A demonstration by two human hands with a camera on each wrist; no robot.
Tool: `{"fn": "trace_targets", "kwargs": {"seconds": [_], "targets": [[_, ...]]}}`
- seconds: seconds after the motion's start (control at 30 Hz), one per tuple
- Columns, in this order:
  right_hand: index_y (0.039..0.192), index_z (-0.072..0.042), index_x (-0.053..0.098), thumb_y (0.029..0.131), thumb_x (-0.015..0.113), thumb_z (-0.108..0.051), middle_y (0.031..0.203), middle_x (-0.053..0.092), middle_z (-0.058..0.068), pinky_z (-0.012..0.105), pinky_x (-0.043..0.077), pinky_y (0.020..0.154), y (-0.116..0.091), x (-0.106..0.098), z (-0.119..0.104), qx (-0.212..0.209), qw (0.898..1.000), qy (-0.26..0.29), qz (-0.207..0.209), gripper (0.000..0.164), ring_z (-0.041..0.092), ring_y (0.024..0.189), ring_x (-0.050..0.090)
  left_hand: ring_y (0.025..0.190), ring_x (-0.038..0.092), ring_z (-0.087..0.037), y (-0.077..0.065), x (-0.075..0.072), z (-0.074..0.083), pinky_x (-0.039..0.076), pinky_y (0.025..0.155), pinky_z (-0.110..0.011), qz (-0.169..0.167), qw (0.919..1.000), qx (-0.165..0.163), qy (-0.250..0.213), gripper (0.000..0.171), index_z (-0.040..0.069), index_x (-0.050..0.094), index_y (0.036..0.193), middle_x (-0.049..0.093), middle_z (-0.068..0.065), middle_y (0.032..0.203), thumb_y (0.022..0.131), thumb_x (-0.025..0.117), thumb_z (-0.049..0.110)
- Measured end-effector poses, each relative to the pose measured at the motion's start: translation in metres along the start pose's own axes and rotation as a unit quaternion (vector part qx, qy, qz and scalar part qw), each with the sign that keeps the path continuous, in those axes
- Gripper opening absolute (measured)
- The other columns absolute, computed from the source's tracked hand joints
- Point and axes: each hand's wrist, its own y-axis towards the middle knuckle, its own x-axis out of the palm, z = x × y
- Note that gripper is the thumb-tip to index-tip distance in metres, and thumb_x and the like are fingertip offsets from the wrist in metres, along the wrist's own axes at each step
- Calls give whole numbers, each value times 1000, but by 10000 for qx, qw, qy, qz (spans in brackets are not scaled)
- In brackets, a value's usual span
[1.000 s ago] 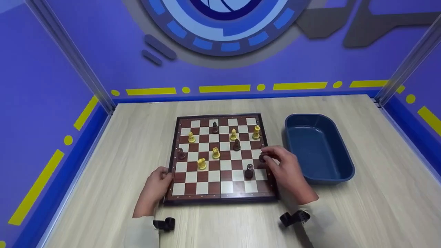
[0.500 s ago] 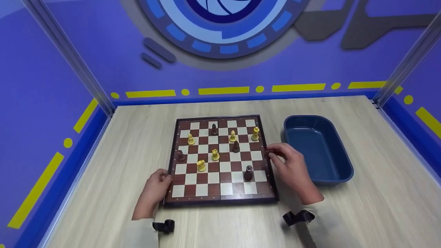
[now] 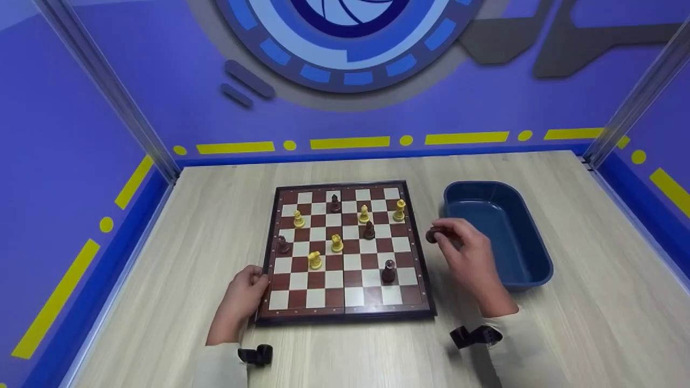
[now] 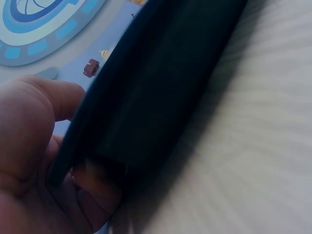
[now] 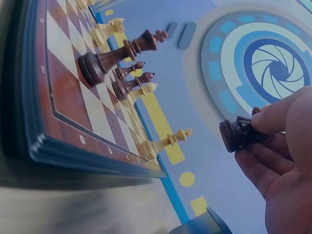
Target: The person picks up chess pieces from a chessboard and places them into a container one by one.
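My right hand (image 3: 474, 264) pinches a dark brown chess piece (image 5: 236, 134) between thumb and fingers, its round base pointing left in the right wrist view. That hand hovers just off the right edge of the chessboard (image 3: 317, 297), between board and bin. My left hand (image 3: 241, 296) grips the board's left edge, with fingers tucked beneath it in the left wrist view. On the board stand a dark king (image 3: 388, 271), a yellow king (image 3: 399, 210), a yellow knight (image 3: 315, 260), a yellow rook (image 3: 337, 243) and several other dark and yellow pieces.
A dark blue bin (image 3: 501, 237) stands right of the board, partly behind my right hand. The wooden table (image 3: 215, 215) is bounded by blue-purple panels (image 3: 345, 118) at the back and on both sides.
My right hand has carried the dark chess piece rightward from over the board's right edge to beside the board, toward the bin. My left hand has stayed at the board's left edge.
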Motion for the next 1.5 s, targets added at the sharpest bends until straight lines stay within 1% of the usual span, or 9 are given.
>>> {"fn": "trace_targets", "kwargs": {"seconds": [0.13,0.23,0.37,0.53,0.73,0.9,1.07,1.33,1.5], "targets": [[103,-6,70,86,68,1,98,69,4,6,46,81,1,-4,3,-118,9997,-166,140,18,5,87,65,63,51,-14,0,0,0,43,57,-28,12,10000,-42,49,22,-2,56,110,60,-5,78,96,48,13],[103,-5,71,85,69,1,100,69,6,5,44,82,2,-8,6,-216,9991,-267,234,19,7,89,64,62,52,-14,0,1,0,43,56,-28,17,9999,-81,69,22,-1,56,110,61,-5,77,96,48,14],[104,-5,71,86,69,0,100,69,7,4,43,81,3,-14,10,-180,9986,-354,359,19,9,89,63,62,52,-14,0,1,0,43,56,-28,25,9999,-77,75,22,-1,56,110,61,-5,77,96,48,14],[105,-5,70,87,68,-2,99,69,7,5,43,80,5,-24,15,19,9983,-368,454,19,4,90,62,63,53,-13,-1,0,0,44,58,-28,22,9999,-50,91,22,-3,56,110,62,-6,79,96,48,13],[107,-8,70,88,67,-3,101,68,5,4,44,80,5,-32,22,350,9976,-317,514,20,-5,89,60,63,54,-13,-2,0,0,45,58,-28,-10,10000,-28,55,21,-3,56,109,63,-6,79,97,48,12],[107,-7,70,87,67,-2,100,69,7,4,44,80,6,-35,29,378,9969,-330,609,20,-10,87,60,63,54,-13,-3,1,-2,45,58,-29,32,9999,-8,-118,21,-4,57,110,62,-6,77,97,48,11],[107,-5,70,87,67,-1,99,69,7,3,44,80,7,-36,36,391,9959,-501,650,21,-11,86,60,63,54,-13,-3,1,-2,45,57,-29,47,9997,5,-250,22,-4,57,110,61,-5,77,97,48,11],[109,-8,70,88,67,-4,102,68,6,1,41,79,7,-39,41,694,9924,-802,624,21,-16,86,56,61,51,-13,-3,-1,1,44,56,-28,91,9999,73,-104,19,-3,58,106,56,-3,72,96,48,10],[109,-7,69,89,66,-4,101,68,6,1,41,79,7,-41,46,830,9907,-910,570,20,-2,88,63,60,51,-13,-2,0,1,44,57,-29,79,9998,87,-130,18,-3,57,105,56,-3,72,96,48,10]]}}
